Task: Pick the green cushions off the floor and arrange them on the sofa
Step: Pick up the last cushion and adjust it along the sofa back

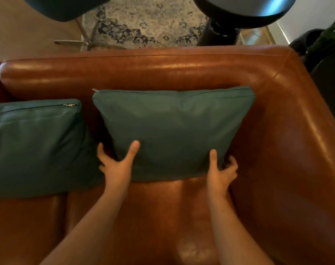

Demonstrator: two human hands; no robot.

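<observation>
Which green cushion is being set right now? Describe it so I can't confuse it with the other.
On the brown leather sofa, by its corner armrest, the held cushion leans against the backrest. Left hand and right hand grip its lower corners; the other cushion sits untouched alongside.

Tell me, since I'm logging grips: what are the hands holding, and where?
Both the left hand and right hand grip the green cushion at its lower corners.

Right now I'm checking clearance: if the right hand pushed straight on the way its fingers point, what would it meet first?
The right hand already grips the green cushion; pushing on would probably press it into the sofa's leather backrest.
</observation>
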